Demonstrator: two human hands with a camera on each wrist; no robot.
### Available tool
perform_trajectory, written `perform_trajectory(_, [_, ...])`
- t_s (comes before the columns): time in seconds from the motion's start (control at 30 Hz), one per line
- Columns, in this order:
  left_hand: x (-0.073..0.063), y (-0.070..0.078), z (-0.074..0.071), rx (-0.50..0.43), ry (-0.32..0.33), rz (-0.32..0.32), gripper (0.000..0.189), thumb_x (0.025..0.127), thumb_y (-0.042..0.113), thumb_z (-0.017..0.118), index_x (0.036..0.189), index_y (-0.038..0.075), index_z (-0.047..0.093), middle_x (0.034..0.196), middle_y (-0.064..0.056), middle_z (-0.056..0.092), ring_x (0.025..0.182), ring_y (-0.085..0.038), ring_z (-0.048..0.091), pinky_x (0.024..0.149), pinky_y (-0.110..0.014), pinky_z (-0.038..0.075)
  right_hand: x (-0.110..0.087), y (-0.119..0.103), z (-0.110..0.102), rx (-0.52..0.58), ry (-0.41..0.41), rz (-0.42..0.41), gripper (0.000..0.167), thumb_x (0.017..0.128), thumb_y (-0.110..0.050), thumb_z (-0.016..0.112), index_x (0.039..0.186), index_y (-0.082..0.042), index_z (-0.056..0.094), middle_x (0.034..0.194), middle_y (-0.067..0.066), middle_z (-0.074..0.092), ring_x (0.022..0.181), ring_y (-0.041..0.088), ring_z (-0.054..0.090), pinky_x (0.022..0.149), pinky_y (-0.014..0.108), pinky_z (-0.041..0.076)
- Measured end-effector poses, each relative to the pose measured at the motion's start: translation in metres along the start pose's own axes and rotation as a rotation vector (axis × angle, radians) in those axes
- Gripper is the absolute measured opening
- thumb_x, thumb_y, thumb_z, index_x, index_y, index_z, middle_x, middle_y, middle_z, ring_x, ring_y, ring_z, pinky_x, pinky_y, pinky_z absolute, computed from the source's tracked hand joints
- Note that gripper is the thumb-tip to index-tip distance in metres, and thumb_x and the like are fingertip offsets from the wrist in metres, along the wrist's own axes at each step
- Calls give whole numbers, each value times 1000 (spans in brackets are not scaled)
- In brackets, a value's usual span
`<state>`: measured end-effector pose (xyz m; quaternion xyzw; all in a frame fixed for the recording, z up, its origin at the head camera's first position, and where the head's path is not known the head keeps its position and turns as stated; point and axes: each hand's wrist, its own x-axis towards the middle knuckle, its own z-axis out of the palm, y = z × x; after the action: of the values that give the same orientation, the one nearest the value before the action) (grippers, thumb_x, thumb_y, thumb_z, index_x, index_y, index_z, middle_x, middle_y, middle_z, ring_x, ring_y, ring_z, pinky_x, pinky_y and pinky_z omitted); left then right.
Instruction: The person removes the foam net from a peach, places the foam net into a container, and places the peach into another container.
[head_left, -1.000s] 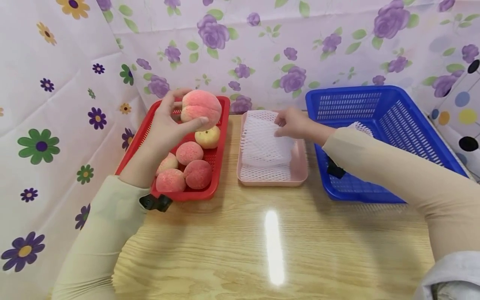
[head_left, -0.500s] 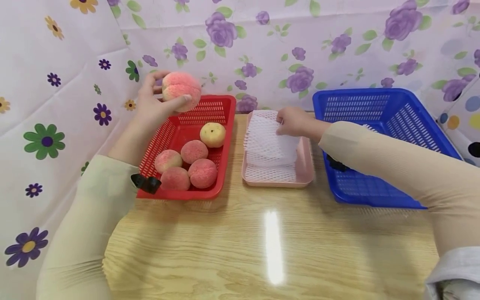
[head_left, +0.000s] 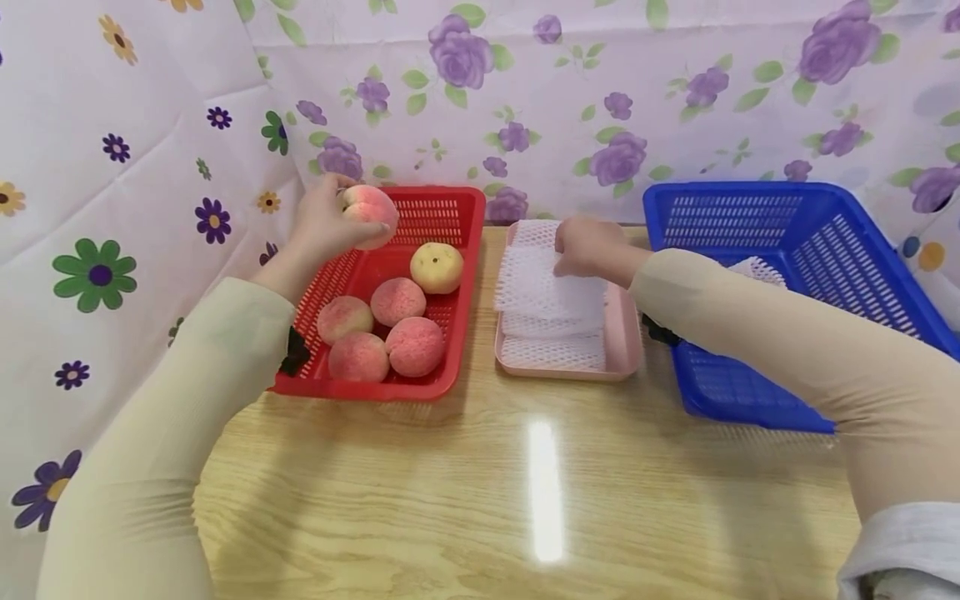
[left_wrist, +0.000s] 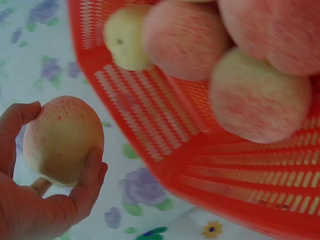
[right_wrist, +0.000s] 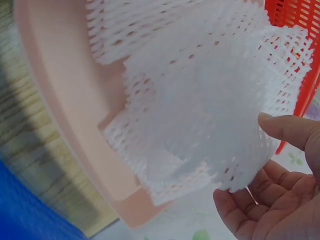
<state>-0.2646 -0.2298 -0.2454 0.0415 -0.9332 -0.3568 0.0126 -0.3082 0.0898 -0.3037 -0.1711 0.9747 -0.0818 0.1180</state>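
My left hand [head_left: 317, 223] grips a pink-and-yellow peach [head_left: 372, 208] between thumb and fingers, raised over the far left part of a red plastic basket [head_left: 375, 390]. Several more peaches [head_left: 416, 346] lie in that basket, one of them yellow [head_left: 437, 267]. In the left wrist view the held peach [left_wrist: 64, 140] shows its pale side, fingertips curved round it. My right hand [head_left: 594, 248] pinches the far edge of a white foam net sleeve [right_wrist: 200, 105], thumb on one face and fingers on the other. More sleeves lie beneath it in a shallow pink tray [head_left: 624, 333].
To the right stands a blue plastic basket [head_left: 742, 190] with a white foam net piece [head_left: 757, 268] in it, partly behind my right sleeve. Flowered cloth [head_left: 555, 100] hangs behind and at the left. All stands on a wooden table [head_left: 420, 500].
My left hand has carried the peach left and up, then lowered it again toward the back of the red basket. The right hand stays at the foam net sleeve; the view has shifted slightly.
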Motion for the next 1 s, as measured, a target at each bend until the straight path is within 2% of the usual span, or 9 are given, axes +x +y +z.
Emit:
perform_trajectory(0.07, [4, -7, 3, 34, -27, 16, 78, 80, 27, 74, 140, 3, 30, 135, -19, 46, 117, -32, 48, 102, -47, 44, 0, -1, 2, -35, -13, 16, 28, 81, -28, 69, 100, -7, 67, 98, 7, 67, 79, 21, 56, 69, 39, 48])
perform_trajectory(0.2, [9, -23, 10, 128, -72, 58, 79, 79, 28, 74, 140, 3, 31, 136, -21, 47, 117, -34, 48, 103, -51, 41, 0, -3, 7, -48, -40, 16, 32, 83, -26, 68, 107, -5, 67, 105, 9, 68, 82, 22, 57, 76, 38, 49])
perform_trajectory(0.33, [11, -37, 20, 179, -110, 87, 74, 80, 24, 72, 138, 2, 33, 134, -22, 47, 117, -35, 45, 104, -54, 39, 2, -1, 14, -7, -49, -28, 27, 83, -19, 66, 102, 0, 64, 98, 13, 66, 80, 23, 54, 77, 36, 49])
perform_trajectory(0.47, [13, -47, 31, 159, -182, 68, 69, 82, 18, 70, 137, 2, 31, 133, -22, 44, 121, -36, 39, 105, -57, 37, 1, 5, 22, 14, -49, -36, 23, 81, -16, 66, 94, 1, 60, 92, 13, 63, 79, 23, 52, 76, 38, 49])
perform_trajectory(0.6, [18, -52, 43, 196, -234, 62, 66, 82, 16, 69, 135, 2, 32, 131, -23, 44, 121, -38, 37, 105, -57, 37, -1, 11, 32, 2, -76, 28, 22, 81, -19, 67, 93, -2, 59, 91, 11, 62, 80, 24, 53, 74, 40, 47])
perform_trajectory(0.7, [22, -56, 48, 243, -246, 44, 66, 81, 15, 69, 134, 1, 32, 128, -25, 43, 117, -39, 38, 103, -56, 38, 0, 13, 38, 4, -94, 40, 20, 80, -19, 67, 90, -3, 58, 87, 9, 60, 78, 23, 52, 68, 36, 46])
perform_trajectory(0.83, [27, -60, 51, 304, -230, -3, 72, 80, 17, 70, 135, -3, 28, 127, -27, 42, 112, -40, 43, 102, -57, 41, 0, 14, 42, 8, -105, 27, 18, 78, -16, 68, 82, -5, 55, 78, 6, 54, 71, 21, 48, 59, 31, 42])
perform_trajectory(0.9, [29, -61, 51, 345, -234, -23, 74, 80, 20, 70, 135, -5, 27, 128, -29, 40, 113, -41, 41, 102, -58, 40, 0, 14, 43, 9, -107, 32, 18, 78, -16, 68, 80, -5, 53, 76, 5, 52, 70, 21, 48, 57, 30, 41])
perform_trajectory(1.0, [33, -63, 50, 360, -274, -44, 74, 80, 21, 70, 134, -4, 26, 129, -31, 36, 116, -43, 35, 103, -61, 36, 1, 14, 41, 9, -96, 51, 18, 78, -16, 68, 80, -6, 52, 76, 5, 52, 70, 21, 48, 56, 29, 40])
